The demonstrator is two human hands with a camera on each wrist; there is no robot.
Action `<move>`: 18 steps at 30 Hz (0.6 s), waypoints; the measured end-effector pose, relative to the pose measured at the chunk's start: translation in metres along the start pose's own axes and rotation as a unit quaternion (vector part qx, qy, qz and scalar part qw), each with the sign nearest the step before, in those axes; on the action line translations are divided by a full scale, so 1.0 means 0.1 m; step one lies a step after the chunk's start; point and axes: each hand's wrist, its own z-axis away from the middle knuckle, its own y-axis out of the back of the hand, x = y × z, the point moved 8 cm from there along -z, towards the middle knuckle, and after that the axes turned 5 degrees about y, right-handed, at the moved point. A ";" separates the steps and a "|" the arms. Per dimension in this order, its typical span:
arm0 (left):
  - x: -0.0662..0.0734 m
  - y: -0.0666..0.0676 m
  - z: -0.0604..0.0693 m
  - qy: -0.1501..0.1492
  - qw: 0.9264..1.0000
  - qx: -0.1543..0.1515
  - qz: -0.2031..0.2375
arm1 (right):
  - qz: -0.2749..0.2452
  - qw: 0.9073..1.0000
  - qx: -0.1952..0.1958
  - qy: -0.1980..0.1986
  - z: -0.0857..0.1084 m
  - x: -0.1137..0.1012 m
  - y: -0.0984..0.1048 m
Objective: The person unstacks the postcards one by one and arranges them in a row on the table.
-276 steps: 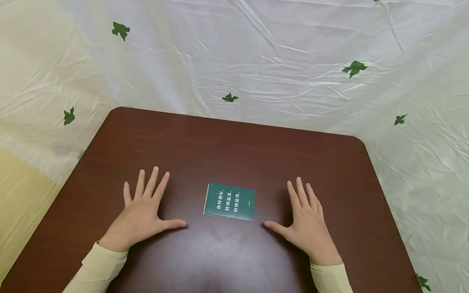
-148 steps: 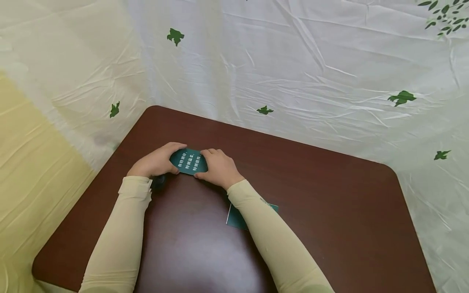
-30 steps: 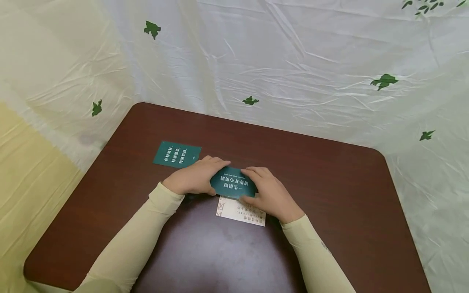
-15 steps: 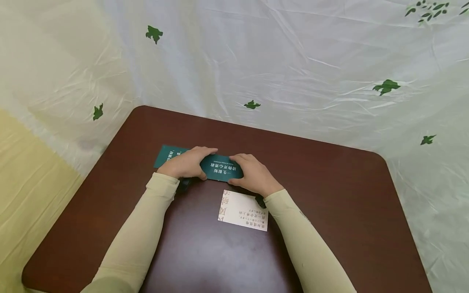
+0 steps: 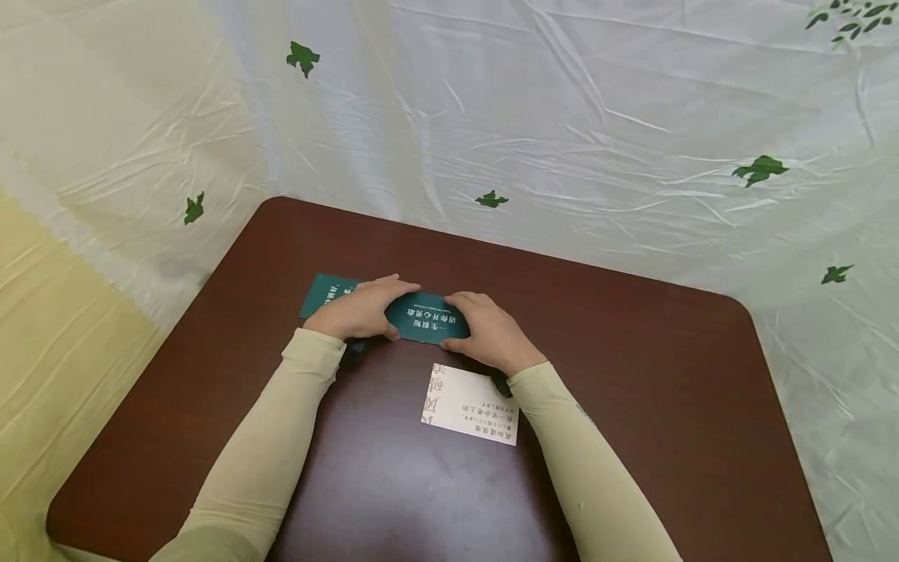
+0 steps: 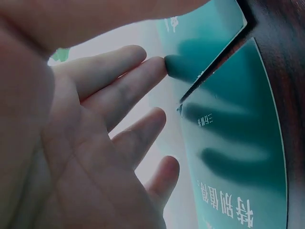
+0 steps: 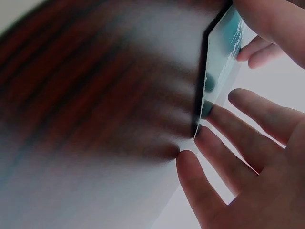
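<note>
- your left hand (image 5: 357,310) is pinching the left end of the inverted green card (image 5: 424,320) between thumb and fingers, the fingers standing slightly apart.
- your right hand (image 5: 492,332) is pinching its right end likewise, fingers spreading at the far edge.
- that card is lying nearly level, left of the table's (image 5: 632,375) middle and closer to its far edge; whether it is touching the wood, you cannot tell.
- the left green card (image 5: 323,293) is sitting just beside it, toward the far left corner, a wedge-shaped gap narrowing between them on the far side; by pushing further left, you could be riding one edge over the other.
- by squeezing both ends, you could be bowing the card.
- the pale card (image 5: 470,406) is lying nearer the near edge, just beside your right sleeve (image 5: 590,460); a sagging wrist could be dragging it askew.
</note>
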 end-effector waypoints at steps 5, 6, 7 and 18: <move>0.00 0.00 0.01 -0.001 1.000 -0.004 0.001 | 0.007 1.000 -0.002 0.000 0.00 -0.02 -0.02; 0.00 0.00 0.02 0.000 1.000 -0.006 0.004 | 0.008 1.000 -0.003 -0.001 0.00 -0.03 -0.02; 0.01 0.00 0.02 0.000 1.000 -0.007 0.006 | 0.009 1.000 -0.004 -0.001 0.00 -0.03 -0.02; -0.02 0.02 0.04 0.007 1.000 -0.007 -0.004 | 0.017 1.000 -0.007 0.001 0.00 -0.11 -0.03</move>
